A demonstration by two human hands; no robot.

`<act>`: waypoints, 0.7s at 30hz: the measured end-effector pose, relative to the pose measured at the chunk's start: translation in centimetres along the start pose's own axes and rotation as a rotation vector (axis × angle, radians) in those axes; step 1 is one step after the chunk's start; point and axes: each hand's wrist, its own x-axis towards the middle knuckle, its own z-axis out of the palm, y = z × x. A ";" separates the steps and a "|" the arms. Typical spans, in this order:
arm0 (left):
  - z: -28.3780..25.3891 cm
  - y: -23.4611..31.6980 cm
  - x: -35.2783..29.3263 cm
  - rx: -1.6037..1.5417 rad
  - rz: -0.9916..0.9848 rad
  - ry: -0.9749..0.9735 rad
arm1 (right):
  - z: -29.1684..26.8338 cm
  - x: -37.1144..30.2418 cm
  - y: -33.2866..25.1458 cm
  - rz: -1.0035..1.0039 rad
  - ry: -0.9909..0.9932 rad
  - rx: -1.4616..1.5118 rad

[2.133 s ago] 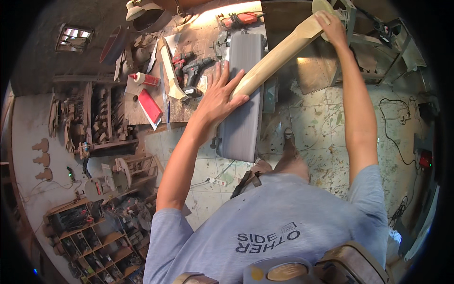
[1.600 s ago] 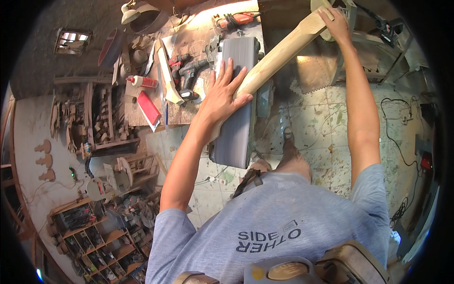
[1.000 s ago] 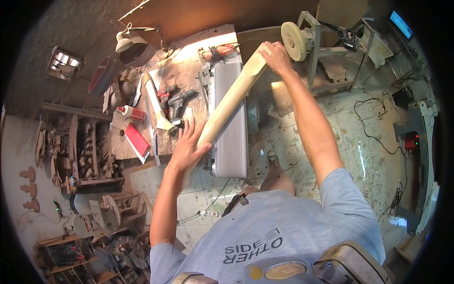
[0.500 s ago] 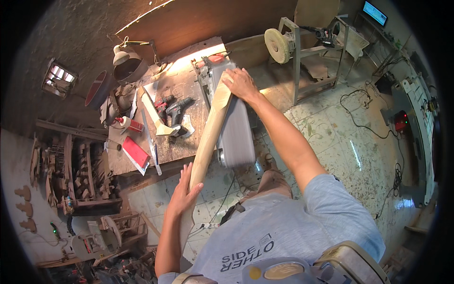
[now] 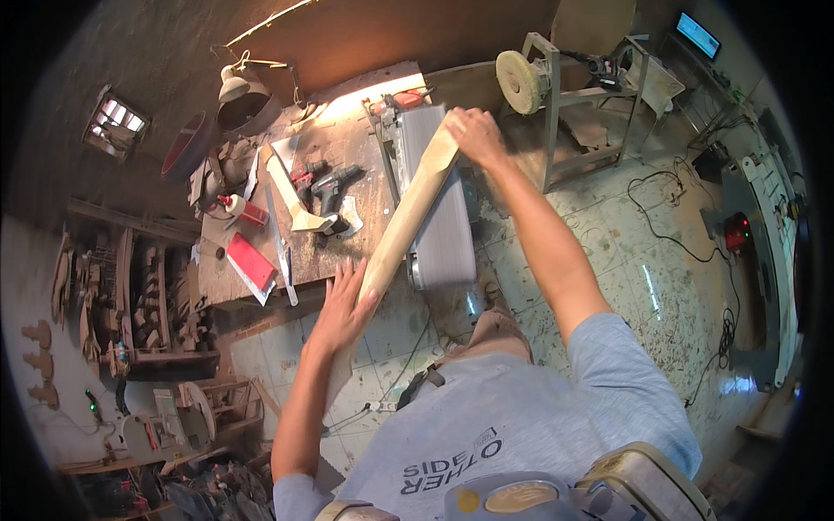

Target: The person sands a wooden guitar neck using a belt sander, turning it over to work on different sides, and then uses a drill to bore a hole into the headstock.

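Note:
A long, pale wooden piece (image 5: 407,219) with shaped, angled faces lies slantwise across the grey belt of a belt sander (image 5: 445,247). Its far end is under my right hand (image 5: 476,137), whose fingers are wrapped over it just past the belt's right edge. My left hand (image 5: 344,306) supports the near end, thumb on one side and fairly straight fingers on the other, off the sander's left side. The belt's surface looks streaked. Part of the near end is hidden by my left hand.
On the workbench (image 5: 356,139) left of the sander lie cordless drills (image 5: 330,193), an angled wooden part (image 5: 287,191), a red-and-white bottle (image 5: 243,210), a red pad (image 5: 250,260) and a long blade (image 5: 280,247). A buffing wheel (image 5: 519,82) stands far right. Cables (image 5: 669,230) cross the floor.
Both hands have shifted the wooden piece rightward across the belt. Its far end, with my right hand, now reaches past the belt's right edge, and it slants more.

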 end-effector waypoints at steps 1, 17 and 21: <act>-0.1 0.0 1.3 0.050 0.022 0.003 | -0.3 0.3 1.3 0.019 0.014 -0.015; -1.4 8.0 22.2 0.314 0.277 0.026 | -5.0 9.0 22.2 0.190 0.048 -0.012; -1.3 9.6 25.1 0.310 0.258 0.034 | -4.1 11.5 26.3 0.137 0.077 -0.004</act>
